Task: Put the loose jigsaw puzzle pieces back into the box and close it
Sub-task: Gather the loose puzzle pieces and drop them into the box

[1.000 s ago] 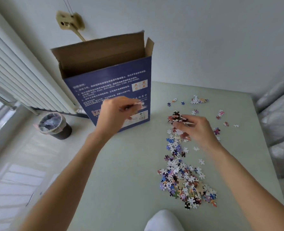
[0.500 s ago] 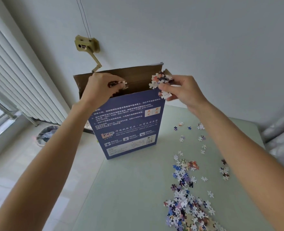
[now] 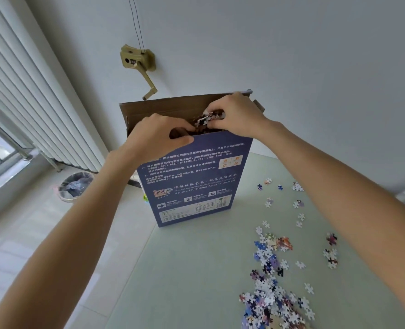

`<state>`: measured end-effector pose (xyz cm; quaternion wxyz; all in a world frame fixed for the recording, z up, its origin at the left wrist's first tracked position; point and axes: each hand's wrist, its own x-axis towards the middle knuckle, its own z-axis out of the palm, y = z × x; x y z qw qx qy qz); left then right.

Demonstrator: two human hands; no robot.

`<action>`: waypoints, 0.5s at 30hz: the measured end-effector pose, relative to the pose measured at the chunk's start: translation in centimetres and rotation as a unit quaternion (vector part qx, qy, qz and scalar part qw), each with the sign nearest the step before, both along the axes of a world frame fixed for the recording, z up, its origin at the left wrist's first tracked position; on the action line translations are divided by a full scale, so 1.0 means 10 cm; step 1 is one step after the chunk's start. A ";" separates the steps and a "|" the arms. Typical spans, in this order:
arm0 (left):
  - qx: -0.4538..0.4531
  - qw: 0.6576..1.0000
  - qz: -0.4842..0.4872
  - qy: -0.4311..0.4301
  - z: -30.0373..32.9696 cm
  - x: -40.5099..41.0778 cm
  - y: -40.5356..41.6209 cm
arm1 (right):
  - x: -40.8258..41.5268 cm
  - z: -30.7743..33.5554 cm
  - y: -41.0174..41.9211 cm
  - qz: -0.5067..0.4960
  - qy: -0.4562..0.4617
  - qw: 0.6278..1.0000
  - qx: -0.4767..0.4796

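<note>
A loose spread of jigsaw pieces (image 3: 271, 276) lies on the pale green bench (image 3: 196, 269), right of centre, densest at the near edge and thinning toward the far side. A waste bin (image 3: 74, 186) with a liner stands on the tiled floor (image 3: 18, 245) to the left, near a white ribbed radiator (image 3: 30, 91) under the window. A brass-coloured crank fitting (image 3: 138, 61) is mounted on the far wall, directly behind the box.

The blue box (image 3: 194, 176) stands upright at the far left edge of the bench, top flaps open, brown interior exposed. Its contents are not visible.

Both hands meet over the open top. The left hand (image 3: 158, 136) is curled, thumb against the front wall's upper edge, fingers bent into the opening; whether it holds anything cannot be determined. The right hand (image 3: 238, 115) is closed around a cluster of pieces (image 3: 208, 118), held just above the opening.
</note>
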<state>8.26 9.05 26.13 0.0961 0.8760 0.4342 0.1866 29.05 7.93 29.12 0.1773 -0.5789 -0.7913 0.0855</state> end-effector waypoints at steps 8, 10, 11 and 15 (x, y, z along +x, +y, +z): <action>0.072 0.996 -0.002 -0.050 -0.11 -0.02 -0.11 | -0.05 -0.10 0.03 0.055 0.050 0.997 -0.035; 0.083 0.995 -0.001 -0.056 -0.11 -0.03 -0.12 | -0.05 -0.14 0.02 0.063 0.044 0.996 -0.044; 0.087 0.994 0.000 -0.060 -0.11 -0.03 -0.14 | -0.05 -0.16 0.02 0.061 0.042 0.997 -0.038; 0.101 0.993 0.007 -0.068 -0.10 -0.03 -0.15 | -0.07 -0.17 0.00 0.050 0.056 0.996 0.052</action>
